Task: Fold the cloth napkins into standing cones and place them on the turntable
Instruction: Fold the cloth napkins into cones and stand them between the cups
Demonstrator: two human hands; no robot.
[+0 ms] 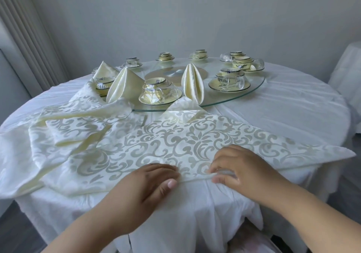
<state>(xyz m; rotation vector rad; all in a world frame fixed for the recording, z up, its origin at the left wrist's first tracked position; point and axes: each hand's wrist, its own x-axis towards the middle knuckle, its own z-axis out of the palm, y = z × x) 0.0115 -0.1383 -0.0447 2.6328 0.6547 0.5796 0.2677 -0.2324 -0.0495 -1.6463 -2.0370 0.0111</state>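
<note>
Near the counter's front edge lies a cream damask napkin [195, 145], folded into a broad triangle. Left hand [154, 182] rests flat, grip released, on its lower fold; right hand [240, 166] pinches that fold. Behind, glossy folded cones [192, 83] stand on the glass turntable [254, 88].

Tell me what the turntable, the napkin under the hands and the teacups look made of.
Turntable: clear glass, glossy; the tablecloth shows through and its rim glints.
Napkin: woven damask cloth, cream with a satin-sheen scroll pattern; fibre unclear.
Teacups: probably glazed porcelain, pale yellow with dark rims and a shiny surface.
</note>
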